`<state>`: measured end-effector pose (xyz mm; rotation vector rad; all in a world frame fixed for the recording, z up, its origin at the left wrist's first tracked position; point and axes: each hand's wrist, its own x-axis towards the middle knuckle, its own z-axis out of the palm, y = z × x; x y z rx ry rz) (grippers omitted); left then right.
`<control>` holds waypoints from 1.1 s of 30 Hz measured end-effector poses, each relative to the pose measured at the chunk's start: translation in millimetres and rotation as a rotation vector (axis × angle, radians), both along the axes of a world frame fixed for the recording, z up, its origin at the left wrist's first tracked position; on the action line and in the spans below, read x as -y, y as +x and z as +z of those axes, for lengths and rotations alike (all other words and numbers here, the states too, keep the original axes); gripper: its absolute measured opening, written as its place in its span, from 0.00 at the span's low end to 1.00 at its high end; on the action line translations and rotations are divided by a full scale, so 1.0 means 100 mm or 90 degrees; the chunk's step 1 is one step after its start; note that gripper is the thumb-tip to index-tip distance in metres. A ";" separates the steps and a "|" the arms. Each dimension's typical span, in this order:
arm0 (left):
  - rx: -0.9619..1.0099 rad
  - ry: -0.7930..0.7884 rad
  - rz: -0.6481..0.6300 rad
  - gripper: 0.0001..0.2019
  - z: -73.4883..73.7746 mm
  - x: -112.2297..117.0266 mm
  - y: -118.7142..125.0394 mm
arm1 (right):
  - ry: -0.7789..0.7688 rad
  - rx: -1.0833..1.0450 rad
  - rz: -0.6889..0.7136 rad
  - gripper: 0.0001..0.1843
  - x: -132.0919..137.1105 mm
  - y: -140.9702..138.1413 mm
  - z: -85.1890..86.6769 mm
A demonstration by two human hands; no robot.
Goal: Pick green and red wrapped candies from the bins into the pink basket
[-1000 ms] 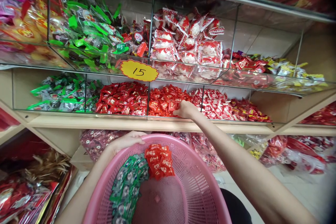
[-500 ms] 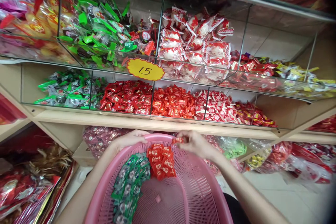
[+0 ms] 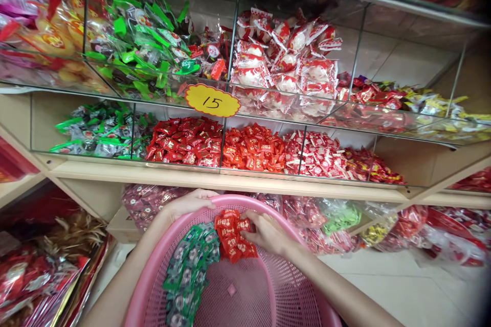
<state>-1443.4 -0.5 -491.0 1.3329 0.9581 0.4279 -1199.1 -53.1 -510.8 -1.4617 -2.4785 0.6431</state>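
Note:
My left hand point(image 3: 192, 203) is closed over the far left rim of a pink plastic basket point(image 3: 140, 276). Inside the basket, my right hand point(image 3: 264, 232) reaches to a small pile of red-orange wrapped candies point(image 3: 230, 245). Its thumb and fingers are pinched at the pile's right edge around a red wrapped candy point(image 3: 243, 225), partly hidden by the fingers. Left of that pile lie green wrapped candies point(image 3: 187, 271), stacked in rows along the basket wall. A small pink piece point(image 3: 231, 290) is on the basket floor.
Ahead, a glass-fronted shelf point(image 3: 238, 176) holds bins of dark red candies point(image 3: 187, 140), red-orange candies point(image 3: 255, 148) and red-and-white candies point(image 3: 320, 156). A yellow tag point(image 3: 212, 101) reads 15. Bagged goods point(image 3: 341, 217) lie beneath the shelf; shiny packages point(image 3: 26, 276) stand at left.
My right hand has moved down and left from the basket's far rim to the red-orange pile, bringing a red candy with it. My left hand stays on the rim.

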 end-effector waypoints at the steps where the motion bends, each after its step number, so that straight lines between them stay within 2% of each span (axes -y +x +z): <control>1: 0.004 -0.002 0.004 0.19 0.01 0.01 0.00 | -0.003 0.000 -0.004 0.17 0.00 -0.01 -0.02; 5: 0.012 0.011 0.018 0.17 0.02 0.01 0.00 | -0.008 0.008 -0.017 0.18 0.01 -0.03 -0.06; 11: 0.039 0.007 0.005 0.17 -0.06 -0.01 -0.04 | 0.002 0.043 -0.025 0.18 0.03 -0.01 -0.05; 18: 0.004 0.000 0.007 0.18 -0.07 -0.03 -0.04 | 0.028 0.055 -0.027 0.19 0.06 0.01 -0.03; 21: 0.013 0.008 0.003 0.17 -0.06 -0.03 -0.03 | 0.055 0.024 -0.026 0.18 0.03 0.02 0.16; 24: 0.017 0.014 -0.009 0.17 -0.06 -0.03 -0.03 | 0.128 -0.035 -0.077 0.16 -0.12 0.01 0.52; 26: 0.016 0.021 -0.010 0.16 -0.07 -0.04 -0.04 | 0.199 -0.033 -0.149 0.15 -0.30 -0.01 0.78; 29: 0.018 0.024 -0.005 0.17 -0.09 -0.05 -0.05 | 0.245 0.102 -0.291 0.15 -0.64 -0.06 1.07; 31: 0.020 0.020 -0.005 0.17 -0.10 -0.05 -0.05 | 0.204 0.198 -0.348 0.15 -0.84 -0.11 1.16; 33: 0.021 0.018 -0.006 0.18 -0.10 -0.04 -0.06 | 0.154 0.245 -0.368 0.16 -0.99 -0.16 1.19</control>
